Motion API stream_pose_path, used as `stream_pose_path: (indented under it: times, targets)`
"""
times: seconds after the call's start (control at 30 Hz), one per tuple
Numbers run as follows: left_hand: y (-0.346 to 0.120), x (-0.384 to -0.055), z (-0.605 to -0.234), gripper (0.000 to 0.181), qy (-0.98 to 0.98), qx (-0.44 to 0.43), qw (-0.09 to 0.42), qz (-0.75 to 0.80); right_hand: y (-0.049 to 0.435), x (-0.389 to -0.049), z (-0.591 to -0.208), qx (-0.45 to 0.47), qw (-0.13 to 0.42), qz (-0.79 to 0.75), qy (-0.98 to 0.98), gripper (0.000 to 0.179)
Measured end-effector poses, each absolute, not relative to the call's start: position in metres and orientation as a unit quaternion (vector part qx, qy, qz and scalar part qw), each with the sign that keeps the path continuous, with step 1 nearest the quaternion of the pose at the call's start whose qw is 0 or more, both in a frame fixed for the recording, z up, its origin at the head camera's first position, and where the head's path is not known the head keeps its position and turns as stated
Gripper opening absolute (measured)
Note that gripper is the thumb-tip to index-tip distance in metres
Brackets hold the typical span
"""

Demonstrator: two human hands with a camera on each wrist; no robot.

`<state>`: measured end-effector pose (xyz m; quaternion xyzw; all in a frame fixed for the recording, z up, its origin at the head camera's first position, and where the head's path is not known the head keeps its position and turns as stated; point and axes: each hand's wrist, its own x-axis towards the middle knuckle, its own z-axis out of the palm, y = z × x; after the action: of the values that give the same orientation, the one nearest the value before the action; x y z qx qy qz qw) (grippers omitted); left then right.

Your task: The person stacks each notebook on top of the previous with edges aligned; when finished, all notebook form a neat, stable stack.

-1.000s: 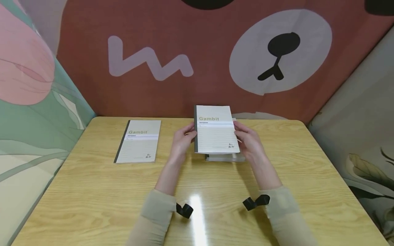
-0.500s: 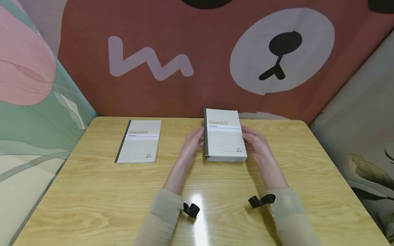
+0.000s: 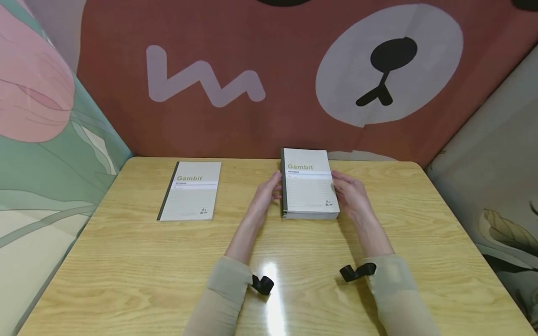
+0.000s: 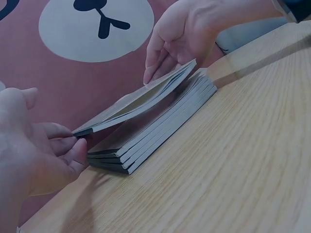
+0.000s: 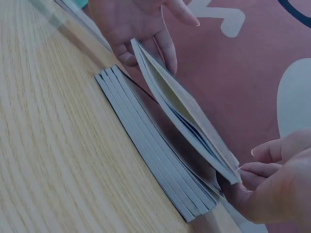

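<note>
At the far side of a light wood-grain table (image 3: 168,270), right of centre, we see a person's left hand (image 3: 265,193) and right hand (image 3: 354,193) gripping a white rectangular paper notebook (image 3: 311,184) with a dark spine and gold "Gambit" lettering by its left and right edges. In both wrist views we find it just above a stack of similar notebooks (image 4: 165,128). Well apart, to the left, lies a matching white single notebook (image 3: 190,192).
</note>
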<state>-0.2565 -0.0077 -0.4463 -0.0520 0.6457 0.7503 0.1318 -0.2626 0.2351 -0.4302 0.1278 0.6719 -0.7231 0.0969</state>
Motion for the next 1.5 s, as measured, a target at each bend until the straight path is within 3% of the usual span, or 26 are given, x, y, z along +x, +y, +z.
stream_pose_path:
  times: [0.43, 0.7, 1.03, 1.5]
  targets:
    - [-0.009, -0.253, -0.447, 0.066, 0.694, -0.045, 0.133, 0.706, 0.233, -0.266, -0.433, 0.138, 0.088, -0.698, 0.697, 0.056]
    - [-0.007, -0.254, -0.447, 0.079, 0.698, -0.018, 0.161, 0.698, 0.229, -0.264, -0.432, 0.137, 0.060, -0.688, 0.710, 0.055]
    - [-0.005, -0.252, -0.451, 0.069, 0.689, 0.015, 0.175, 0.703, 0.226, -0.263, -0.433, 0.154, 0.006, -0.655, 0.740, 0.048]
    - [-0.006, -0.253, -0.457, 0.070, 0.696, 0.020, 0.178, 0.695, 0.224, -0.264, -0.434, 0.158, 0.017, -0.677, 0.718, 0.048]
